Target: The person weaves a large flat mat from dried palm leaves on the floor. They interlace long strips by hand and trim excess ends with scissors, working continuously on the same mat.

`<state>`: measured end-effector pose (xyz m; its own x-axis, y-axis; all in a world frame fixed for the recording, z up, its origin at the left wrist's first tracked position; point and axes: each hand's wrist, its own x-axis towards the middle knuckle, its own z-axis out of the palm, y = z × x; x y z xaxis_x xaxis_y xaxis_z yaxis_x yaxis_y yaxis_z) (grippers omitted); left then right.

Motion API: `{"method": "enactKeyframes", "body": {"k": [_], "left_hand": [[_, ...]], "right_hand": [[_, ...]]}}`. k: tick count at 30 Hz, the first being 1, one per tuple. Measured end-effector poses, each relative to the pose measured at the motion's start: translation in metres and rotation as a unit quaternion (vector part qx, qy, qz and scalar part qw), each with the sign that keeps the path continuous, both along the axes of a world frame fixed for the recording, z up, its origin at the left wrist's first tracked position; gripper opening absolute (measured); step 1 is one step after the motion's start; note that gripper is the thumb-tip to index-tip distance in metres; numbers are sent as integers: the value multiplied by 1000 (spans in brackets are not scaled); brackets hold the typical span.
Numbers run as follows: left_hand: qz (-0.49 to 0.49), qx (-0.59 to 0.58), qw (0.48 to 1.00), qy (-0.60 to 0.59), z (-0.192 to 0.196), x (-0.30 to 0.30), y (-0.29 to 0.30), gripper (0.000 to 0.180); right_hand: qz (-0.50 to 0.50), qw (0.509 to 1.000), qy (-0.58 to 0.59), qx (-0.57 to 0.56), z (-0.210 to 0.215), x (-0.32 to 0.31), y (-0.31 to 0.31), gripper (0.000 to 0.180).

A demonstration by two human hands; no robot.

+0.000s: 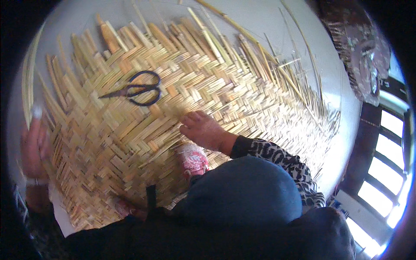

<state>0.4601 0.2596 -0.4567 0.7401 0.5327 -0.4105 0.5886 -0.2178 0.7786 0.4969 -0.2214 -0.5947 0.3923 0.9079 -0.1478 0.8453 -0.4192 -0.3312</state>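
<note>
A broad woven mat (99,147) of pale yellow and tan flat strips spreads under me in a zigzag weave. At its left edge is my left hand (35,145), slightly blurred, with a white wrap on one fingertip. Its fingers are closed on long pale strips (29,82) that rise toward the far left. My right hand (204,130) rests near the middle of the mat, fingers curled down onto the weave; what they grip, if anything, is hidden. Dark-handled scissors (145,89) lie on the mat beyond my hands, blades pointing left.
Loose strip ends (212,39) stick out along the far edge, with longer thin stalks (299,86) at the right. A pink-and-white covered foot (193,159) stands on the mat beside my right hand. Camouflage-patterned cloth (364,52) hangs at the far right, above a barred bright opening (381,173).
</note>
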Motion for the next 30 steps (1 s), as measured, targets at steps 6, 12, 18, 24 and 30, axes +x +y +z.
{"method": "enactKeyframes", "body": {"k": [6, 12, 18, 24, 30], "left_hand": [[-42, -158, 986, -10, 32, -71, -66, 32], [159, -204, 963, -73, 16, -65, -97, 24], [121, -218, 967, -44, -15, -84, -45, 26], [26, -189, 981, -21, -67, -95, 11, 32], [-90, 120, 988, -44, -55, -63, 1, 38]], "right_hand": [[-23, 999, -44, -7, 3, -8, -15, 20], [-210, 956, -176, 105, -2, 122, -46, 18], [-442, 853, -260, -99, -4, 259, -120, 43], [-441, 855, -160, -219, -5, 296, -105, 28], [-328, 885, -326, 54, 44, 291, -65, 21]]}}
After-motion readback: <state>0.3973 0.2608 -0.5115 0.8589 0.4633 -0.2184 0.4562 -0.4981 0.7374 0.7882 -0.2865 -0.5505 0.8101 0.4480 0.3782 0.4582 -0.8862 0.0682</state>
